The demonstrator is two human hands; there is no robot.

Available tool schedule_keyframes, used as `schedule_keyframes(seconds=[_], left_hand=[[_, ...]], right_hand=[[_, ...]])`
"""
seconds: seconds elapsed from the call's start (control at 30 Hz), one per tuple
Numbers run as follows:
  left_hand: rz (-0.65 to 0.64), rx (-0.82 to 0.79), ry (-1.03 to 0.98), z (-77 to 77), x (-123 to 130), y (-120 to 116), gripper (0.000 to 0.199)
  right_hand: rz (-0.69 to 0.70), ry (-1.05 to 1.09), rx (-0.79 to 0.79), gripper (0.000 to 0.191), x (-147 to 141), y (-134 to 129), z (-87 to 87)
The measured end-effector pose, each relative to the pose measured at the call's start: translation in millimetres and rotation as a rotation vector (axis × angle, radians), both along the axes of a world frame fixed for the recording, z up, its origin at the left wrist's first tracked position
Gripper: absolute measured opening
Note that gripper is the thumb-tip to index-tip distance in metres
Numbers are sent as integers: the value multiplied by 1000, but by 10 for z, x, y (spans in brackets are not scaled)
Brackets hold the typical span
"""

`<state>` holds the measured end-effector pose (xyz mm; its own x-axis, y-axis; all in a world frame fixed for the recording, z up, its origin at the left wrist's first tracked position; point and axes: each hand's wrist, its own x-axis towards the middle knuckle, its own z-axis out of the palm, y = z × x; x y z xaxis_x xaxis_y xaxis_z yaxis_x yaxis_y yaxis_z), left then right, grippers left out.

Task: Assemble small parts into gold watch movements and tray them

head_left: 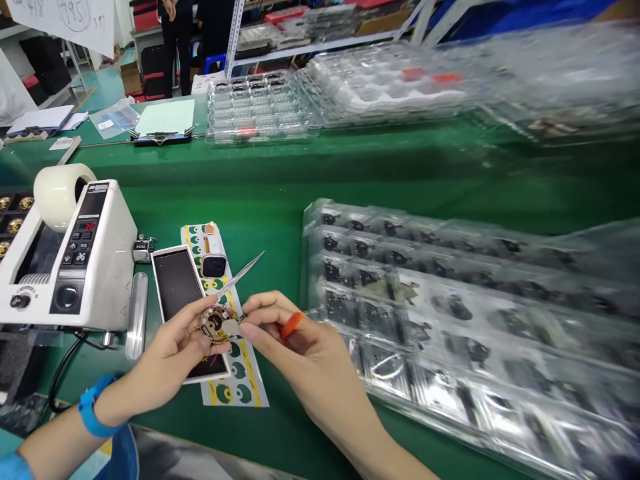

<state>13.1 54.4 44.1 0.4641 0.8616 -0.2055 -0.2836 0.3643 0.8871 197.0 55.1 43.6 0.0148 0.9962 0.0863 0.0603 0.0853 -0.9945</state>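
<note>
Green bench (260, 193) runs across the whole frame, w/ clear plastic trays (307, 233) of small dark parts filling the lower right and more stacked trays (210, 113) along the far edge, top centre. Upper left, a person's black-clad legs (175, 40) stand past the shelving, well apart from the work.

Lower left: white tape dispenser (70, 260) w/ tape roll (64, 197) on top, red display lit. Just right of it, a small tally counter (143, 250). Centre: white-framed black pad (175, 287) lying beside a sticker strip (235, 393) w/ green circles, and a smartwatch-like unit (214, 265) on the strip.

Step in hand looks like fine work on one small part, held up over the pad. Next move seems to call for a steady pinch, tab kept in line.

L hand (170, 360), blue wristband (95, 407) on the wrist, pinches the round gold part (213, 323). R hand (300, 347), orange bit (291, 325) at the fingers, closes thumb and index on a pale tab (231, 327) at the part's edge. Steel tweezers (240, 277) angle up to the right from the part; can't tell which hand has them.
</note>
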Motion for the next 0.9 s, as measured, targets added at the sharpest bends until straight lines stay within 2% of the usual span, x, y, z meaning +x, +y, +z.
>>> schedule_keyframes(seconds=[0.13,0.4,0.9], left_hand=[[-24,43,41,9,11,-8,37],[-47,78,66,8,21,-19,34],[-1,89,69,18,69,-19,29]], right_hand=[[41,16,-45,20,-31,-16,-7],[43,-31,-5,17,-61,-15,6],[-87,-142,120,16,-161,-48,-29]])
